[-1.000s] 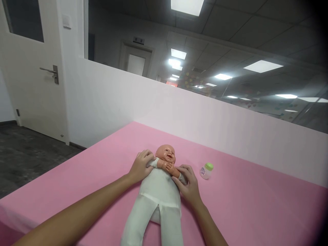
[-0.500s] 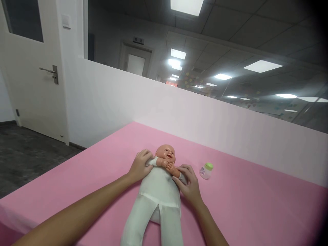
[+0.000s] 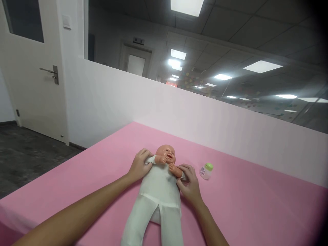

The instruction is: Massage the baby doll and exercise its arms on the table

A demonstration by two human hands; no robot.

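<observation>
The pink table (image 3: 256, 212) fills the lower half of the view, and the baby doll (image 3: 160, 191) is our landmark, lying on its back near the middle of that pink surface, head pointing away from the person, white-clad legs running off towards the near edge.

Beyond the doll's head, the white partition wall (image 3: 179, 116) runs along the far side, and well off to the doll's left side of the view stands the white door (image 3: 33, 78).

Now the hands. The left hand (image 3: 139, 166) is cupped round the doll's upper arm and shoulder, fingers curled on the white sleeve. The right hand (image 3: 189, 184) is clasped on the doll's other arm, thumb and fingers pinching just below the little bare fist. Both arms of the doll are bent up at the chest, fists slightly apart.

By the look of it, the doll is laid out and held; its arms are not yet laid down.

Smallest of all: the green-capped bottle (image 3: 206, 171), upright just beside the right hand, untouched.
</observation>
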